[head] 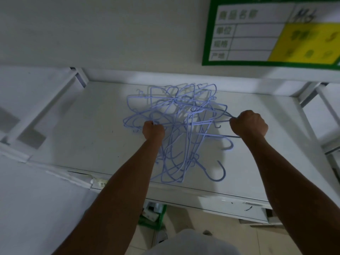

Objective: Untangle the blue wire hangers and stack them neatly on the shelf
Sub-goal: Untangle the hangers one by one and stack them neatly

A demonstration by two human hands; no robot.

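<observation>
A tangled heap of blue wire hangers [181, 115] lies in the middle of the white shelf [88, 137], hooks sticking out toward the front edge. My left hand [153, 131] is fisted on a wire at the heap's left side. On the right side of the heap, my right hand [248, 123] is closed around another wire. Both forearms reach in from below, and the left one covers part of the pile.
White shelf uprights [79, 76] stand at the back corners. A green and yellow price sign [272, 32] hangs above at the upper right. Below the shelf's front lip sits a green crate [154, 216] on a tiled floor. More white shelving flanks both sides.
</observation>
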